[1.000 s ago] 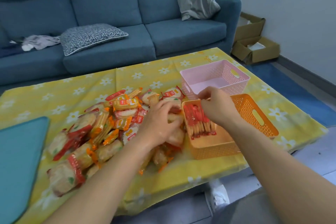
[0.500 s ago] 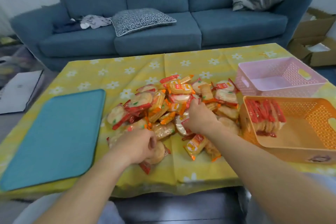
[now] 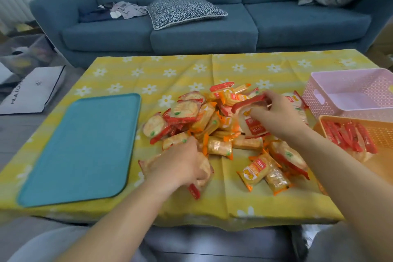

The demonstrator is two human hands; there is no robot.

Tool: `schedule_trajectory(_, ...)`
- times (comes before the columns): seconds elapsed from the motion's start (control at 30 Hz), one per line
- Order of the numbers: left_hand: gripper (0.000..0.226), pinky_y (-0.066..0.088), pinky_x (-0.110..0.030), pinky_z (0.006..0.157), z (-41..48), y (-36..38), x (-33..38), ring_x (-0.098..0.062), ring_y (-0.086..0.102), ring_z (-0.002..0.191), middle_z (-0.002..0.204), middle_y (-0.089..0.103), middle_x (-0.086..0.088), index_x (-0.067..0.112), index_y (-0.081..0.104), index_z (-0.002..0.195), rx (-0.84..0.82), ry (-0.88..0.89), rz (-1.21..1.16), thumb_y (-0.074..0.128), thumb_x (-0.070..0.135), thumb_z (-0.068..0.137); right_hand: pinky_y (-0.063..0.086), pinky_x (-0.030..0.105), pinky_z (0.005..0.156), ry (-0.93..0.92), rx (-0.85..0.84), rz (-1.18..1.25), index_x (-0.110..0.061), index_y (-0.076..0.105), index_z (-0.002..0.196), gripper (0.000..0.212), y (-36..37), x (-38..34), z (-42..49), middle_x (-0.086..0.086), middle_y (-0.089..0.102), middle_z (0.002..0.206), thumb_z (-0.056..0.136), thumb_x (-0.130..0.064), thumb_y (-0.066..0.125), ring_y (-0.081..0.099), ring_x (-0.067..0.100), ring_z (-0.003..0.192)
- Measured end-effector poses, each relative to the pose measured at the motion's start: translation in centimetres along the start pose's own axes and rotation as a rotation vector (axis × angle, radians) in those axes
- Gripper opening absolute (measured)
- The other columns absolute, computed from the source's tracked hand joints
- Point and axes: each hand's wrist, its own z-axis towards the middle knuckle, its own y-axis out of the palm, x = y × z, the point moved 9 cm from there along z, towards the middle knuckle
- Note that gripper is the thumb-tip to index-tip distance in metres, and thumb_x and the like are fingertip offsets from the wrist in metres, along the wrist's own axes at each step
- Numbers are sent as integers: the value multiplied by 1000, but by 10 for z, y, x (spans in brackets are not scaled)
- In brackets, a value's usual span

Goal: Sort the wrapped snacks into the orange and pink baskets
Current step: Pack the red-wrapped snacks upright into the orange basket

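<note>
A yellow flowered worktop (image 3: 191, 70) fills mid-frame, with a teal tray (image 3: 80, 147) on its left. The snack pile (image 3: 212, 121) lies at centre, and the pink basket (image 3: 309, 89) and orange basket (image 3: 380, 132) sit at the right edge. The right hand (image 3: 276, 115) pinches a red-edged packet (image 3: 252, 122) above the pile; the left hand (image 3: 180, 164) grips a cracker packet (image 3: 204, 173) at the pile's lower left.

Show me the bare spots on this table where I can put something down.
Free: the teal tray, bare; the narrow cloth strip between tray and snack pile; the far cloth toward the sofa. Crowded: the pile, where left hand and right hand grip packs, up to the orange basket.
</note>
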Motion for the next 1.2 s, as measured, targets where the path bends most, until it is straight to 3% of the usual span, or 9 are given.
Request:
schedule_trajectory(0.17, 65, 49, -25, 85, -15, -48, -34, -11, 61, 101, 112, 64, 10, 26, 55, 124, 92, 24, -457, 91, 29, 69, 59, 49, 78, -8, -88, 130, -13, 66, 100, 16, 34, -15, -12, 12, 70, 94, 84, -13, 68, 69, 28, 86)
schedule_trajectory(0.27, 47, 46, -18, 67, -22, -58, -74, -9, 64, 86, 96, 66, 10, 18, 59, 113, 93, -39, -433, 87, 20, 75, 59, 52, 84, 95, -226, 207, -12, 66, 102, 25, 80, -12, -24, 10, 69, 91, 80, -9, 79, 71, 26, 85)
schedule_trajectory(0.47, 36, 49, -21, 73, -20, -27, -97, -14, 67, 88, 89, 70, 13, 27, 62, 93, -41, -62, -418, 88, 13, 72, 61, 53, 80, 168, -434, 161, -14, 62, 94, 27, 159, -10, -56, 5, 61, 82, 77, -7, 83, 68, 25, 77)
schedule_trajectory(0.6, 48, 48, -26, 73, -29, -44, -114, -13, 61, 88, 95, 62, 7, 24, 48, 105, 54, -149, -555, 85, 16, 76, 60, 54, 81, 212, -389, 246, -19, 63, 105, 30, 171, -10, -57, 7, 68, 93, 80, -11, 79, 72, 29, 91)
schedule_trajectory(0.73, 32, 57, -44, 89, -37, -59, -135, -25, 74, 89, 97, 78, -10, 15, 71, 104, 120, -183, -1056, 85, 15, 75, 61, 40, 72, 293, -259, 530, -19, 60, 115, 41, 167, -19, -44, 14, 71, 108, 82, -8, 81, 73, 26, 89)
schedule_trajectory(0.9, 21, 59, -27, 56, -31, -96, -125, -17, 74, 76, 97, 78, -7, 22, 77, 101, 205, -13, -1626, 70, 12, 83, 60, 43, 75, 289, -55, 561, -15, 57, 125, 45, 147, -30, -23, 6, 70, 96, 85, -8, 76, 69, 21, 77)
schedule_trajectory(1.07, 49, 59, -40, 83, -7, -97, -104, -29, 70, 99, 122, 69, -20, 15, 70, 120, 101, 54, -1608, 78, 12, 71, 62, 40, 70, 213, -336, 671, -9, 63, 125, 33, 175, -88, -9, 11, 71, 96, 92, -4, 64, 69, 21, 79)
schedule_trajectory(1.13, 51, 61, -38, 77, 9, -106, -116, -27, 70, 98, 121, 71, -16, 20, 70, 120, 147, 49, -1625, 78, 16, 70, 59, 39, 81, 131, -300, 482, -13, 59, 133, 39, 165, -99, 11, 8, 71, 108, 95, -11, 59, 69, 19, 93)
schedule_trajectory(1.2, 51, 61, -36, 70, 23, -113, -137, -24, 73, 95, 117, 74, -12, 23, 68, 121, 198, 4, -1633, 82, 18, 72, 54, 40, 91, -86, -149, -90, -19, 52, 142, 45, 144, -109, 40, 3, 65, 126, 97, -22, 55, 64, 22, 108)
